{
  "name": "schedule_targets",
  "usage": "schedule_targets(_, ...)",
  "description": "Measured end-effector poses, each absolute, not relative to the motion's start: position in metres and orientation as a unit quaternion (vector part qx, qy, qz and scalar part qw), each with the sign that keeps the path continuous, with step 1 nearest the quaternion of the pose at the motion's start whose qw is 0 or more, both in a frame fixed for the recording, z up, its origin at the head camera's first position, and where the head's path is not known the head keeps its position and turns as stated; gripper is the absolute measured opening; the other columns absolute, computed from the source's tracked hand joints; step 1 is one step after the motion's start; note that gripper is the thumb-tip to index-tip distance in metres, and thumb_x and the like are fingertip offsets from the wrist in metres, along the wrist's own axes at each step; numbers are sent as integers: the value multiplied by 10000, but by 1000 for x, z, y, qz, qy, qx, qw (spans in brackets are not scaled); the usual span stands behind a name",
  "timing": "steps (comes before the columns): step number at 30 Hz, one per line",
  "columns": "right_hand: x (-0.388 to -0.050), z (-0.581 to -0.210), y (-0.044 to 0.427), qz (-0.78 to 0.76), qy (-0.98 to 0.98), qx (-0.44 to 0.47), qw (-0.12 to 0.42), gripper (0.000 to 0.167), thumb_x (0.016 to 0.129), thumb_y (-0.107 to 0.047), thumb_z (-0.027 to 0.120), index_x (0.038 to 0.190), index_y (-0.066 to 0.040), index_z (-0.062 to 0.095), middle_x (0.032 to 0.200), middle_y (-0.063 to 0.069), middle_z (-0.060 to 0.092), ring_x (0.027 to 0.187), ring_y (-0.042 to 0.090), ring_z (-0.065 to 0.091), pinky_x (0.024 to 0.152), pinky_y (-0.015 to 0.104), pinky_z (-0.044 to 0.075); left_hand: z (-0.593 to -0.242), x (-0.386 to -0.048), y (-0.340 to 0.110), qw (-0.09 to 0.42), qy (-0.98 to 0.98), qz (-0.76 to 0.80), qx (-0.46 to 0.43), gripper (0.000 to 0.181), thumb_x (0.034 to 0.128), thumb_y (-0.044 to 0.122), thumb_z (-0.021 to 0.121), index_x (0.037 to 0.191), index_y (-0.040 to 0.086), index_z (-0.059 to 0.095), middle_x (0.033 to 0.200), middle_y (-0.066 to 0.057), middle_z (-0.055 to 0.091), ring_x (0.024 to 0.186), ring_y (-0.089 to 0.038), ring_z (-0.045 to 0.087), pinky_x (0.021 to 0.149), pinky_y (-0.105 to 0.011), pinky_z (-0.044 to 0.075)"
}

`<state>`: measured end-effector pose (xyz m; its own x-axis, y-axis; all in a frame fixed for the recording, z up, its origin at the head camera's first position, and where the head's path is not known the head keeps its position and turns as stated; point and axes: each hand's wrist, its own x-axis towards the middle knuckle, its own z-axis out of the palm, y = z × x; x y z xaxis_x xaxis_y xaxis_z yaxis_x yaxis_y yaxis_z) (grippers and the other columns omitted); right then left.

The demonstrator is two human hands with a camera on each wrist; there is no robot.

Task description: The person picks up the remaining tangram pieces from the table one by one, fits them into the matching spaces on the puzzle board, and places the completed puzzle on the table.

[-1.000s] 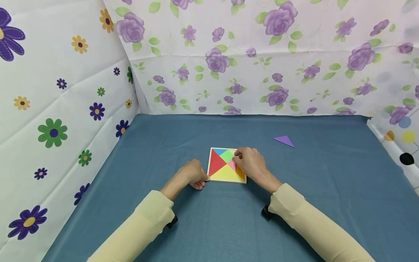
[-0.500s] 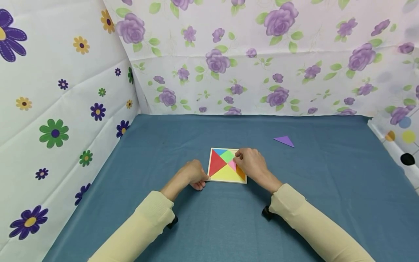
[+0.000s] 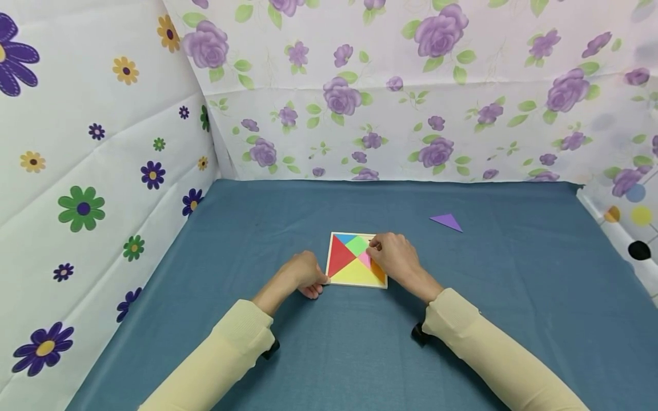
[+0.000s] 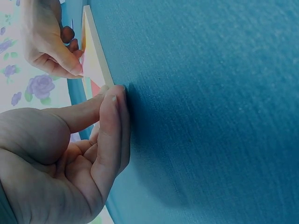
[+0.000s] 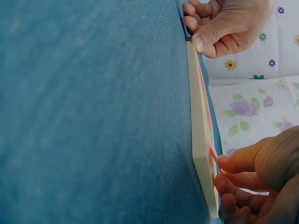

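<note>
A square tangram board (image 3: 357, 285) with a pale wooden frame lies on the blue cloth, holding red, blue, green, yellow and orange pieces. At its near left corner, my left hand (image 3: 304, 273) pinches the frame between thumb and fingers, as the left wrist view also shows. Over the board's right side, my right hand (image 3: 394, 256) pinches a small pink tangram piece (image 5: 214, 155) between thumb and finger. That piece stands slightly tilted up from the board in the right wrist view. My right hand covers part of the board's upper right. A purple triangle (image 3: 448, 221) lies apart, beyond the board to the right.
Blue cloth (image 3: 329, 354) covers the table. A floral sheet (image 3: 390, 114) hangs along the back edge, and another flower-printed sheet (image 3: 103, 171) borders the left. Dark wrist-camera mounts show below both cuffs.
</note>
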<state>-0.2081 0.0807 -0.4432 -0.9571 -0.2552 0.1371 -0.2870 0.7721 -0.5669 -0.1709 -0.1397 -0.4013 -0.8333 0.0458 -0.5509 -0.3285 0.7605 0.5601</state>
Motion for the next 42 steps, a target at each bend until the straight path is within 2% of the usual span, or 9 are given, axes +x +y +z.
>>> schedule_targets(23, -207, -443, 78, 306, -942, 136, 26, 75, 935, -93, 759, 939, -28, 797, 903, 101, 739, 658, 200, 590, 485, 276, 483, -401, -171, -139, 280, 894, 340, -81, 190, 970, 106, 745, 847, -33, 705, 701, -128, 711, 554, -162, 676, 580, -304, 624)
schedule_targets(30, -206, -441, 80, 316, -938, 139, 24, 88, 946, -80, 729, 907, -35, 794, 826, 79, 724, 575, 174, 564, 451, 264, 440, -401, -170, -139, 280, 895, 338, -77, 188, 971, 107, 745, 854, -36, 709, 707, -134, 715, 565, -175, 686, 590, -313, 628)
schedule_targets(42, -209, -429, 95, 286, -948, 134, 32, 131, 957, -114, 737, 1024, -15, 792, 935, 131, 738, 591, 166, 585, 472, 278, 481, -399, -174, -136, 283, 902, 316, -81, 193, 968, 118, 753, 862, -33, 696, 695, -125, 709, 546, -163, 675, 571, -301, 621)
